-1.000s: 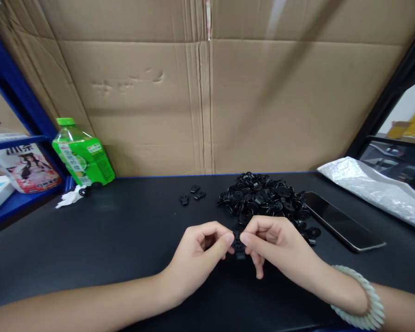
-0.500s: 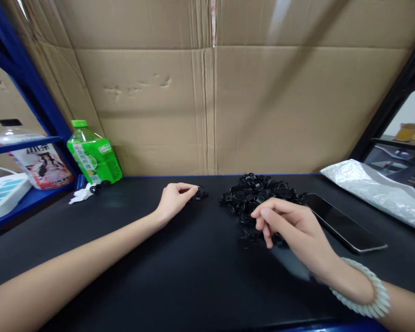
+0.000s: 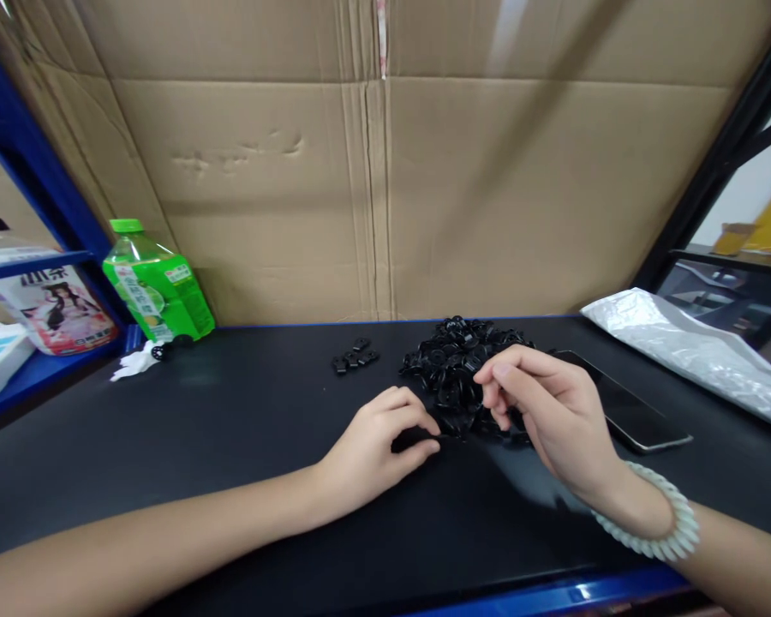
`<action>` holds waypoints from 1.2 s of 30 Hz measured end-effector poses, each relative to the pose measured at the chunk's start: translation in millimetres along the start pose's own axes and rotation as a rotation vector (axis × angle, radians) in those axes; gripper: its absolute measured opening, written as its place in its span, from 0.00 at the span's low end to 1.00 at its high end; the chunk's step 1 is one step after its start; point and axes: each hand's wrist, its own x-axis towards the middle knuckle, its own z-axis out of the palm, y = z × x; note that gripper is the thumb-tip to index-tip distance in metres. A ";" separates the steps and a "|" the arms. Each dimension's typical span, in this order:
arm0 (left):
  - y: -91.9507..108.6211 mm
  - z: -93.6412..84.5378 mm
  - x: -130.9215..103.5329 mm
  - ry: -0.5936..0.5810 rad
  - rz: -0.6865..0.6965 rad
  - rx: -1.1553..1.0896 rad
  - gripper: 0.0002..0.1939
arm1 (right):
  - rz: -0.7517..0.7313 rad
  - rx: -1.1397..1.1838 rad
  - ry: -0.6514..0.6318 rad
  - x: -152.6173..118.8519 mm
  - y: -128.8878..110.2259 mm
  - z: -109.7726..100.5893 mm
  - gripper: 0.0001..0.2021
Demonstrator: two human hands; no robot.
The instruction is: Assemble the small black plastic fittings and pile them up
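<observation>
A heap of small black plastic pieces (image 3: 453, 356), many of them round and disc-like, lies on the black tabletop (image 3: 244, 428). At the heap's near left edge is my left hand (image 3: 385, 441), its thumb and index finger apart with a gap between them. My right hand (image 3: 552, 411), with a pale beaded bracelet (image 3: 665, 523) on the wrist, hovers over the heap's right side. Its fingers are curled in and the thumb presses toward the index finger; whatever they hold, if anything, is hidden. Left of the heap, several black pieces (image 3: 353, 357) form a small separate group.
A dark phone (image 3: 642, 407) lies right of the heap, beside a silver plastic bag (image 3: 694, 351). Back left stand a green bottle (image 3: 160, 287) and a white crumpled tissue (image 3: 134, 362). A labelled bottle (image 3: 57, 308) is on the blue shelf. Cardboard (image 3: 263, 206) walls the back.
My left hand has left the small group of pieces and come right and nearer to the heap, its fingers parted. My right hand stays almost in place, while the view has shifted slightly.
</observation>
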 end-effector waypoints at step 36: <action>12.4 -2.8 -13.5 0.249 -0.166 -0.561 0.02 | 0.348 -0.091 -0.377 -10.1 14.0 18.8 0.09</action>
